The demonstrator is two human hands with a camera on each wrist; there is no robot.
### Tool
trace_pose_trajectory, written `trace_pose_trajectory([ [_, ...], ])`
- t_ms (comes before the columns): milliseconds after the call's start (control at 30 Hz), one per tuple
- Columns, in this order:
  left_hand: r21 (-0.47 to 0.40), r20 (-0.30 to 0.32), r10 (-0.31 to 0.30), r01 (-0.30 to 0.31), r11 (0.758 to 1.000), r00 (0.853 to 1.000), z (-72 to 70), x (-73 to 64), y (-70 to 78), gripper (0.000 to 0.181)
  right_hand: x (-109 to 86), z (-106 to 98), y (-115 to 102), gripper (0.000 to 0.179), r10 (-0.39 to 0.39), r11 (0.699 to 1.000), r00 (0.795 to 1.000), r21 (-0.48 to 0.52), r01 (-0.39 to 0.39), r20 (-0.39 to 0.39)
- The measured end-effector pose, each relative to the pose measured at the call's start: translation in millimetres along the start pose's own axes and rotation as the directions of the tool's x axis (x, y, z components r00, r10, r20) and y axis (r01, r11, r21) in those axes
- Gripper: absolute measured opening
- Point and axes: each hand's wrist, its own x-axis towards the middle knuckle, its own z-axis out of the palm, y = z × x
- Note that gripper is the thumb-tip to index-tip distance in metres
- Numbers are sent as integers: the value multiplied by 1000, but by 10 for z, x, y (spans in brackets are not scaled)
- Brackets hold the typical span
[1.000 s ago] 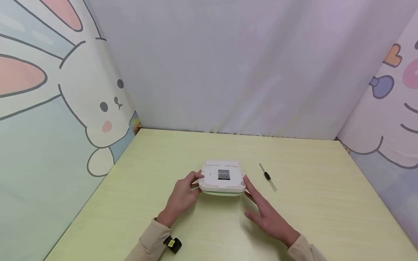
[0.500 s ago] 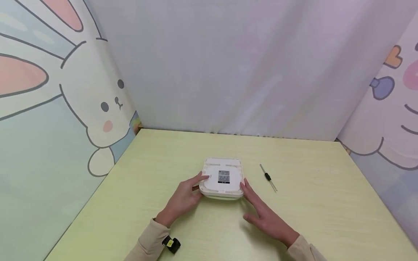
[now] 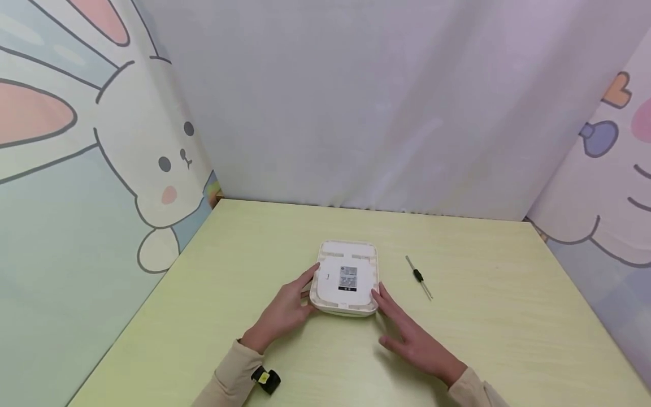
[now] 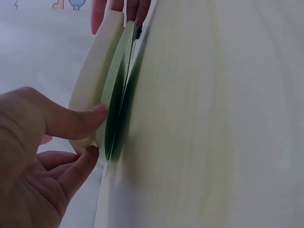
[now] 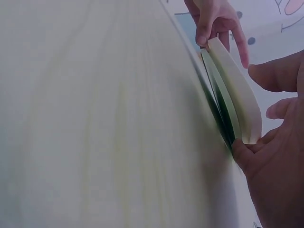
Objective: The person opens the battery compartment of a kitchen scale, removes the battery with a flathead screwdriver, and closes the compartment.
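Observation:
A white, flat device (image 3: 334, 281) with rounded corners lies in the middle of the table, its underside with a grey-and-black label (image 3: 348, 278) facing up. A pale green plate (image 4: 112, 90) shows beneath the white body in the wrist views. At the left edge my left hand (image 3: 285, 311) holds the device, its thumb against the green rim and fingers at the white side. My right hand (image 3: 414, 339) touches the right edge with extended fingertips, the thumb standing apart from it. What lies underneath the device is hidden.
A thin screwdriver (image 3: 418, 276) with a black middle and metal ends lies right of the device on the pale wooden table (image 3: 254, 237). A black band with a yellow mark (image 3: 265, 379) is at the left cuff. Printed curtains stand around the table.
The device has tilted, so more of its labelled underside shows in the head view. My left index finger has drawn back to the edge. The right fingertips stay at its right side.

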Motion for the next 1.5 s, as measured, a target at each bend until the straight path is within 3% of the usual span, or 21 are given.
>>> trace_pose_trajectory([
  [200, -5, 49, -12, 13, 1000, 999, 6, 7, -26, 101, -22, -2, 28, 82, 16, 999, 1000, -31, -15, 14],
  [467, -14, 44, -5, 6, 1000, 999, -34, 7, -23, 100, -27, -15, 39, 79, 38, 993, 999, -108, -37, 7],
  [667, -33, 78, -30, 33, 999, 997, -61, 7, -40, 98, -35, -40, 44, 79, -3, 996, 1000, -88, 4, 9],
  [967, -7, 87, -95, 96, 995, 992, -64, -15, -32, 94, -25, -55, 27, 69, -114, 982, 993, -154, 113, 0],
  [1167, 25, 93, -75, 73, 997, 993, -62, -26, -27, 92, -20, -49, 41, 68, -154, 974, 988, -170, 153, 3],
  [1500, 3, 129, -56, 56, 998, 990, -91, -6, -18, 94, 0, -89, 53, 70, -186, 944, 983, -277, 180, 7],
])
